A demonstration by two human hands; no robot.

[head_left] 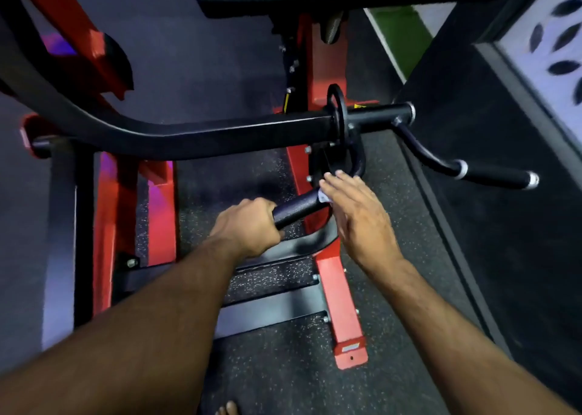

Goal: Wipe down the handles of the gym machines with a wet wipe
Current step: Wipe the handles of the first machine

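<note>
I am gripping the near end of the black textured rubber handle [297,205] with my left hand [248,227], fingers curled round it, at the centre of the frame. Just right of that, my right hand [356,216] is reaching in with fingers straight and close together, pressing a small white wet wipe [323,196] against the upper end of the same handle; only a scrap of the wipe is showing under the fingertips.

This handle is curving up into the black steel lever arm [220,134] crossing the middle of the frame, and a second black padded handle with white end rings [491,175] is sticking out at the right, well apart from both hands and looking untouched. The red painted machine frame [340,291] is running down below my hands.

As I judge it, the main risk is the wipe slipping out: flat fingers are only pressing it, not wrapping it, so a stroke along the textured grip could bunch it up or drop it to the speckled rubber floor [283,367]. My left hand is also covering part of the grip, so that patch could get missed unless I am shifting it. Leaning on the handle could swing the lever arm.
</note>
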